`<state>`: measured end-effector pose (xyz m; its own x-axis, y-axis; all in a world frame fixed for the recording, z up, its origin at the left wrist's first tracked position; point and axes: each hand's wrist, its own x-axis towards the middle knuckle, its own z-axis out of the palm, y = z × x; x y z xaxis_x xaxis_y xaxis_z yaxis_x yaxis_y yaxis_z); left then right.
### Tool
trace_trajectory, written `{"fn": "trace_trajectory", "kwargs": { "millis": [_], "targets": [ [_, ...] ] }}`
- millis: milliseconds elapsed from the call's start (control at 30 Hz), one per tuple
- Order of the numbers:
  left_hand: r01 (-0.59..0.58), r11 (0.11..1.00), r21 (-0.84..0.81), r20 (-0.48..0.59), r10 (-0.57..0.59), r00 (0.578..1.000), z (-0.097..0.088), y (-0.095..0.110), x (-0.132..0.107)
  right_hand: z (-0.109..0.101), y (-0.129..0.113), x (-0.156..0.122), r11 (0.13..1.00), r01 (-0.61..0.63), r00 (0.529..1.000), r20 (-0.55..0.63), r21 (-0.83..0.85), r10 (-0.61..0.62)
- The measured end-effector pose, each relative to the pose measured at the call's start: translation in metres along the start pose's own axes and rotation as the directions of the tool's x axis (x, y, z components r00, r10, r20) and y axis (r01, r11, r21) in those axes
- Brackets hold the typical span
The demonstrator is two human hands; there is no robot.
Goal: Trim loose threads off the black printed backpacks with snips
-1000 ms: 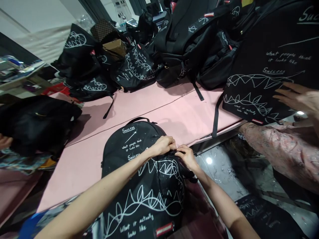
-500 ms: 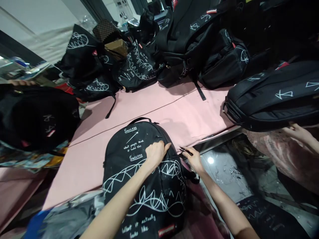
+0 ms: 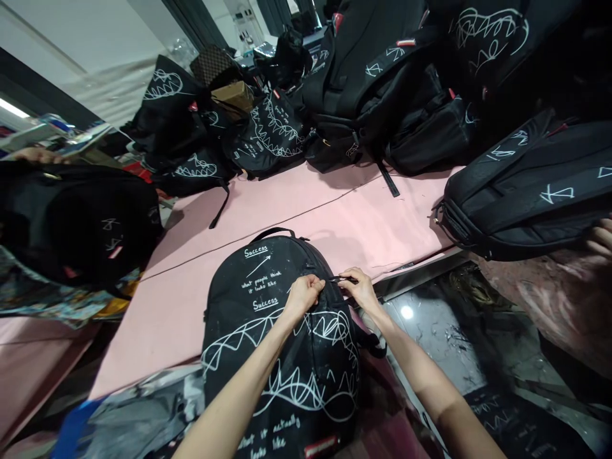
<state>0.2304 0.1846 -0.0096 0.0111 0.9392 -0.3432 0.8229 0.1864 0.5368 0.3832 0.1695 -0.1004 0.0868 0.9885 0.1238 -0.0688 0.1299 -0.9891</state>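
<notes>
A black backpack (image 3: 248, 287) with white scribbles and lettering lies in front of me, its top handle pointing away. My left hand (image 3: 305, 294) is closed in a pinch at the right side of its front, near the zip seam. Whatever sits between those fingertips is too small to make out. In my right hand (image 3: 361, 288) is a pair of small black thread snips (image 3: 345, 279), fingers wrapped round it. The tips of the snips point left, close to my left fingertips and over the backpack's right edge.
A pink-covered table (image 3: 182, 229) carries several black backpacks (image 3: 272, 127) along its far side. At the left, a person's hand (image 3: 36, 155) rests on another backpack (image 3: 81, 223). On the right, a co-worker's hand (image 3: 601, 239) touches a backpack (image 3: 521, 185). Scraps litter the shiny floor (image 3: 430, 325).
My right hand has brought the snips left to my left fingertips. My left hand has turned from a raised thumb into a pinch. The co-worker's hand on the right has shifted along the backpack.
</notes>
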Motion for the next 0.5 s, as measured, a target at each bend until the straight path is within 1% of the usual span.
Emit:
{"fn": "trace_trajectory", "kwargs": {
  "millis": [133,300,400,500],
  "targets": [
    [0.009,0.998,-0.056,0.001,-0.009,1.0,0.002,-0.004,0.002,0.004,0.0,0.006,0.999,0.049,0.998,0.028,-0.009,-0.049],
    [0.011,0.996,-0.086,0.007,-0.01,1.0,0.002,-0.005,-0.001,0.004,0.004,0.007,0.999,0.032,0.999,-0.002,-0.01,-0.032],
    [0.009,0.995,-0.095,0.01,-0.008,1.0,0.0,-0.002,-0.004,0.002,0.0,0.004,1.0,0.022,1.0,-0.022,-0.017,-0.022],
    [0.007,0.995,-0.098,0.009,-0.006,1.0,-0.001,0.002,-0.008,0.0,-0.009,0.002,0.997,0.058,0.998,0.022,-0.044,-0.057]
  ]
}}
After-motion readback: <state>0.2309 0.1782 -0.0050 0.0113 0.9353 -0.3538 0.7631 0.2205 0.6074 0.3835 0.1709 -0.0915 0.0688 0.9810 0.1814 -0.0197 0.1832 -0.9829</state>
